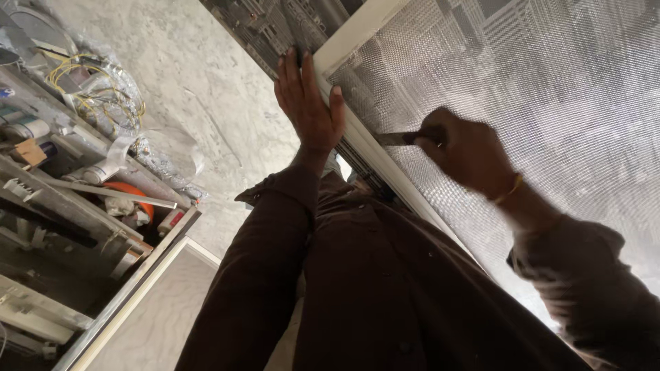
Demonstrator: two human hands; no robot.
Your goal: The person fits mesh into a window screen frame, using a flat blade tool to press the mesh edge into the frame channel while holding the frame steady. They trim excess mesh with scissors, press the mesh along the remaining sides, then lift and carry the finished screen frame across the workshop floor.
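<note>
A white-framed screen panel [357, 38] with fine grey wire mesh [550, 89] fills the upper right. My left hand [308, 103] lies flat with fingers spread against the frame's outer edge, holding nothing. My right hand [467, 152], blurred, is behind the mesh and is closed on a thin dark blade-like tool [395, 139], whose tip points at the inner edge of the frame. Both arms wear dark brown sleeves, and a thin yellow band circles the right wrist.
Pale marble floor [199, 75] lies beyond the frame. On the left is a clutter of metal profiles [62, 199], coiled yellow wire [89, 89], clear plastic wrap, tubes and an orange object [130, 192]. Another framed panel [148, 309] lies at lower left.
</note>
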